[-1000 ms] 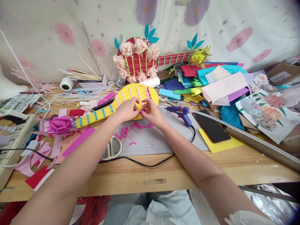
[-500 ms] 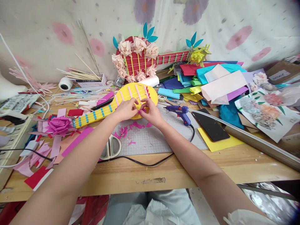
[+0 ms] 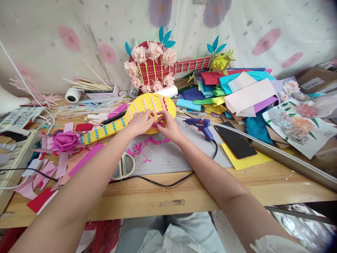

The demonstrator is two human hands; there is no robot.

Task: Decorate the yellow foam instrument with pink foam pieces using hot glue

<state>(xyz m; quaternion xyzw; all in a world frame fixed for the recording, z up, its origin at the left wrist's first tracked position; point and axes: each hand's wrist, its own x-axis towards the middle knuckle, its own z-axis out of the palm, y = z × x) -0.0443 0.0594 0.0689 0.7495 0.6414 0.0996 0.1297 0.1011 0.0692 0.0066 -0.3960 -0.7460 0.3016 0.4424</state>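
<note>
Both hands meet at the near rim of the round body of the yellow paper guitar (image 3: 147, 109), which lies across the middle of the counter (image 3: 163, 196), neck pointing toward the left edge. The left hand (image 3: 141, 121) is curled, fingertips pinched on a small pink paper piece (image 3: 156, 123) at the guitar's rim. The right hand (image 3: 168, 125) is likewise closed to a pinch, its fingertips touching the same piece from the other side. What exactly the piece is cannot be told; it is mostly hidden by the fingers.

Step in hand, by judgement: a small pink decoration is being shaped or fixed against the guitar body.

The next move calls for fine fingertip control: hold the piece steady, keep the guitar from sliding on the cutting mat (image 3: 171, 154), and avoid bending the pink strips across the body.

Around the work: pink scraps (image 3: 143, 146) lie on the mat just before the hands. Scissors (image 3: 123, 167) rest at the mat's left side. A blue glue gun (image 3: 200, 124) lies just right of the right hand, its cord running toward the counter's near edge. A black phone (image 3: 235, 140) lies further right.
</note>
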